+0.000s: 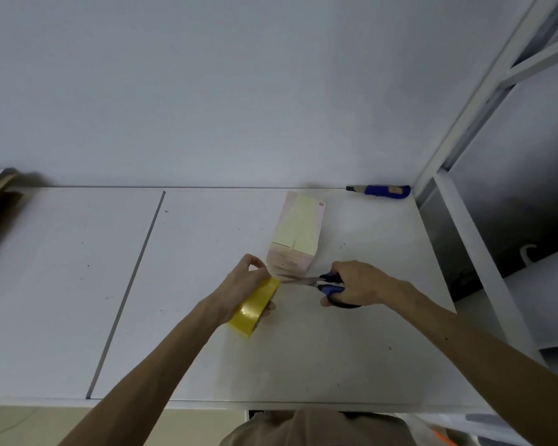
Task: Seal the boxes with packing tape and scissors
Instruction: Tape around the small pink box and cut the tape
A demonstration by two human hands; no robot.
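White tabletop (207, 349) against a plain wall; left hand (242, 284) grips yellow tape roll (255, 305), right hand (355, 283) holds blue-handled scissors (316, 281) beside small pale cardboard box (297, 235).

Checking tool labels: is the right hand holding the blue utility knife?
No, the right hand grips the scissors, while the utility knife lies apart at the back edge of the table.

Glossy yellow tape roll (255, 305), metal-bladed scissors (316, 281), seemingly matt cardboard box (295, 236).
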